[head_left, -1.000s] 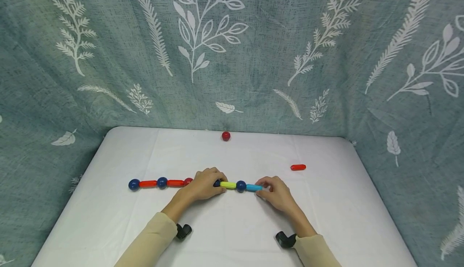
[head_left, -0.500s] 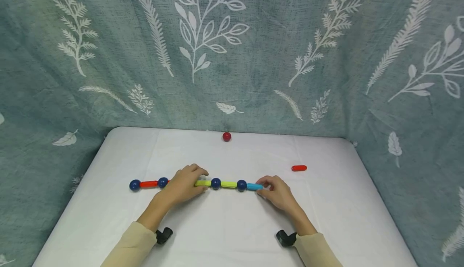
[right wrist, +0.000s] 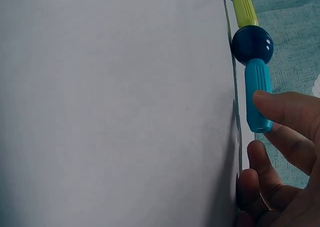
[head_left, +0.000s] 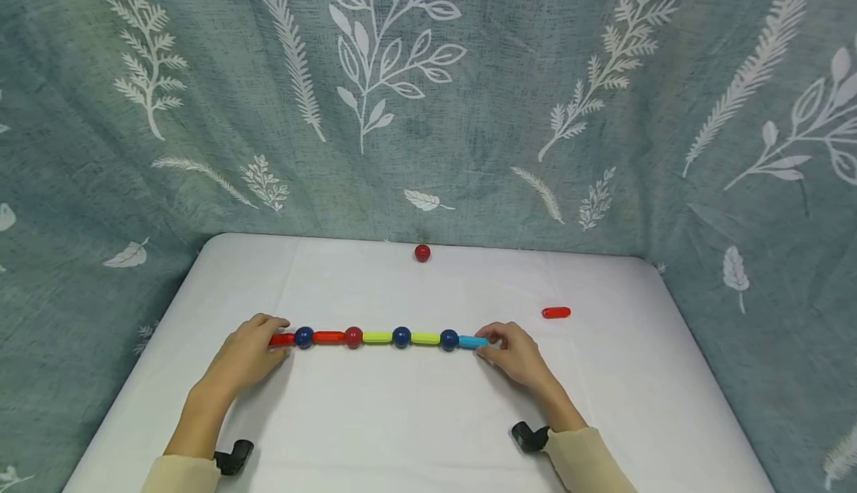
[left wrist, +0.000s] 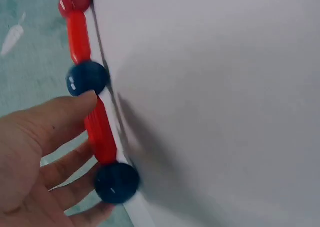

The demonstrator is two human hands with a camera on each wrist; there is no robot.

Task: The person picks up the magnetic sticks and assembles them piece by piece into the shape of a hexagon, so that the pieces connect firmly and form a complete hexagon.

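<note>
A straight chain of balls and rods runs sideways across the table. My left hand (head_left: 246, 352) is at its left end, thumb and fingers around the last red rod (left wrist: 102, 132). In the left wrist view that rod sits between a dark blue end ball (left wrist: 117, 183) and another dark blue ball (left wrist: 87, 78). Further along come a second red rod (head_left: 329, 337), a red ball (head_left: 353, 337), two yellow-green rods (head_left: 378, 337) and more dark blue balls (head_left: 402, 337). At the right end my right hand (head_left: 514, 353) pinches the light blue rod (right wrist: 257, 82).
A loose red ball (head_left: 422, 253) lies at the table's far edge. One loose red rod (head_left: 556, 312) rests to the right, beyond my right hand. White cloth covers the table (head_left: 395, 419), with a patterned green curtain (head_left: 469, 106) behind it.
My left hand has slid leftward along the chain, from its middle to the left-end red rod. The right hand has stayed on the light blue rod.
</note>
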